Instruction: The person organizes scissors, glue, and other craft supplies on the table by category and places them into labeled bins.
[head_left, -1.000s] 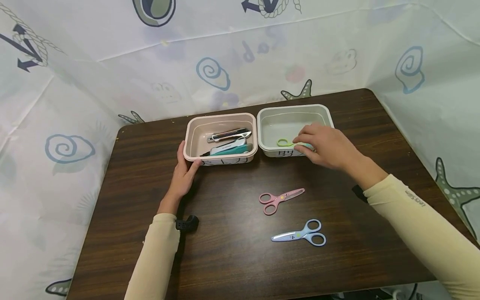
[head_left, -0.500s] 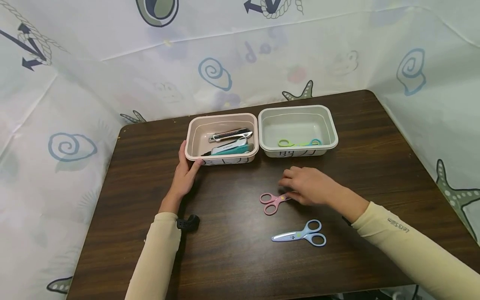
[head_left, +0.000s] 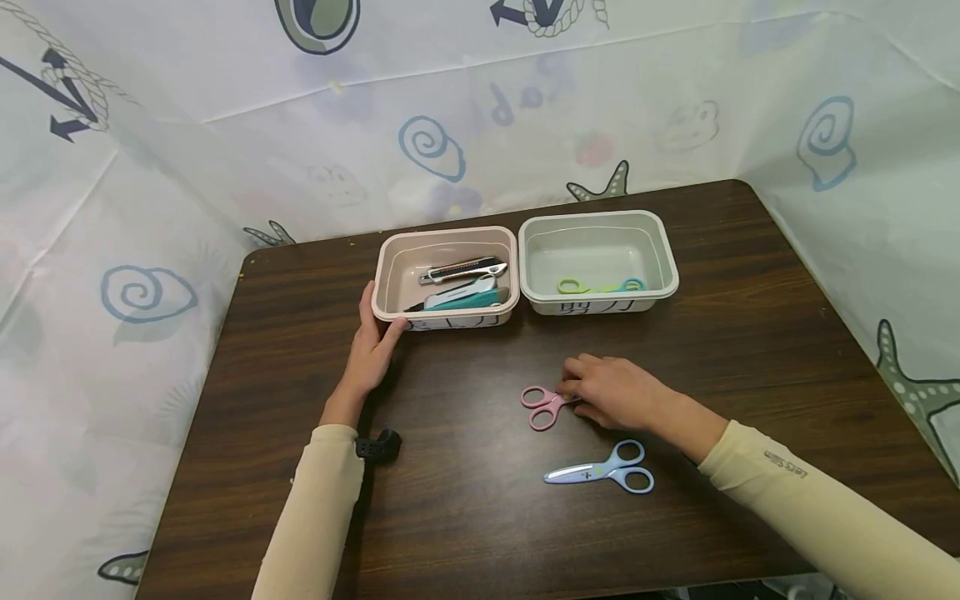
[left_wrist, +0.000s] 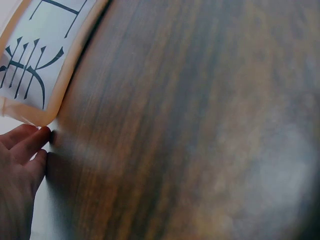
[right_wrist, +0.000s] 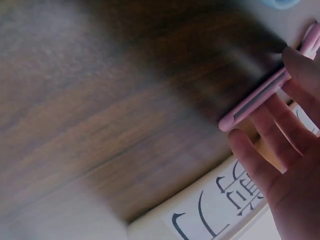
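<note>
My left hand (head_left: 365, 354) rests at the front left corner of a pinkish bin (head_left: 392, 314), straight fingers along its side and thumb at the front. Inside that bin lie several utility knives (head_left: 463, 270). My right hand (head_left: 618, 392) pinches pink scissors (head_left: 542, 410) at the blade end; their handle loops point left. In the right wrist view, thumb and fingers lie on both sides of the scissors' pink blade (right_wrist: 257, 101). Blue scissors (head_left: 600, 472) lie closer to me, loops to the right.
A grey-green bin (head_left: 585, 232) stands right beside the pinkish one, with green and blue scissors (head_left: 573, 286) inside. Both bins carry labels on their front walls. Behind the brown table (head_left: 450, 525) hangs a printed white curtain (head_left: 510, 150).
My right hand has left the grey-green bin, where the green and blue scissors now lie released, and come toward me to grip the pink scissors. My left hand stays at the pinkish bin.
</note>
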